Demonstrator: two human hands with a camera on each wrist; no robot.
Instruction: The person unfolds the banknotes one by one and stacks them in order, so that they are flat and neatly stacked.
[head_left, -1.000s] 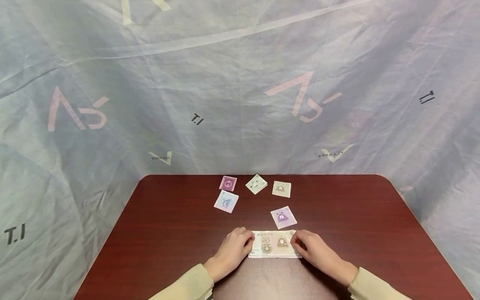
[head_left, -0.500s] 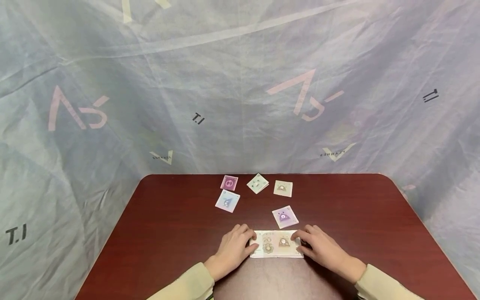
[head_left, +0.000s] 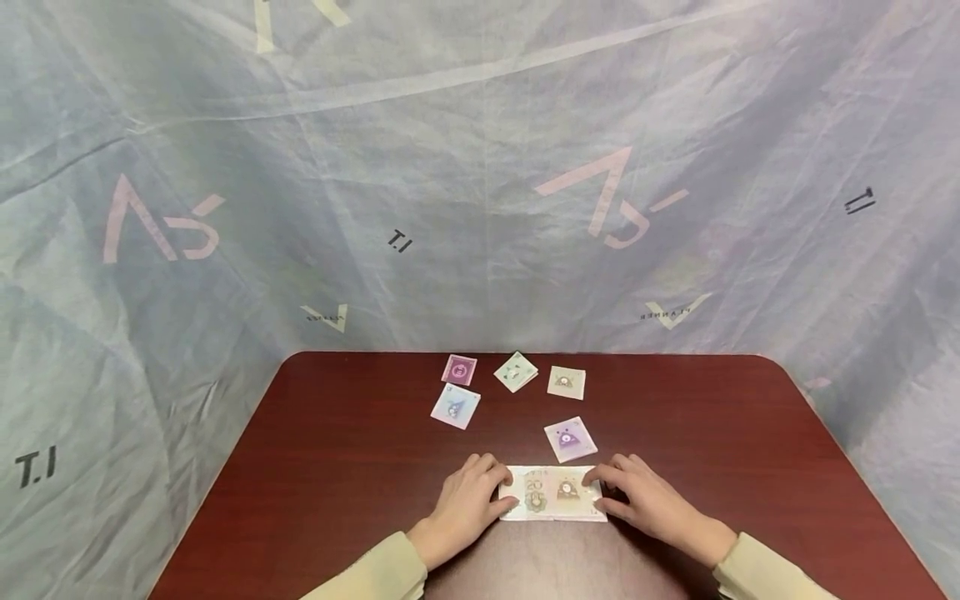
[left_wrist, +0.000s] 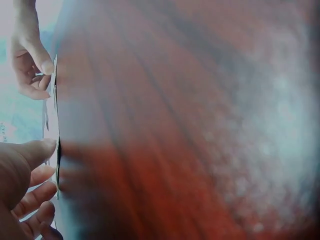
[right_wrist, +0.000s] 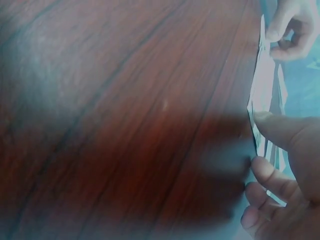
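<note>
A brownish-white banknote (head_left: 551, 493) marked 20 lies lengthwise near the front of the table, with a crease near its middle. The fingertips and thumb of my left hand (head_left: 467, 502) rest on its left end. On its right end my right hand (head_left: 651, 506) touches it with spread thumb and index finger. Both wrist views show the note edge-on, low against the tabletop, with the thumbs on its near edge. Just beyond it lies a folded purple note (head_left: 571, 439).
Farther back are a folded magenta note (head_left: 459, 370), a blue note (head_left: 455, 407), a green note (head_left: 516, 372) and a small brownish note (head_left: 566, 382). The dark red table (head_left: 337, 467) meets a hanging grey cloth (head_left: 480, 208) at its back edge.
A second ago the fingers of both hands were drawn together at the banknote's ends; now thumbs and index fingers are spread apart on it. The note stays in place.
</note>
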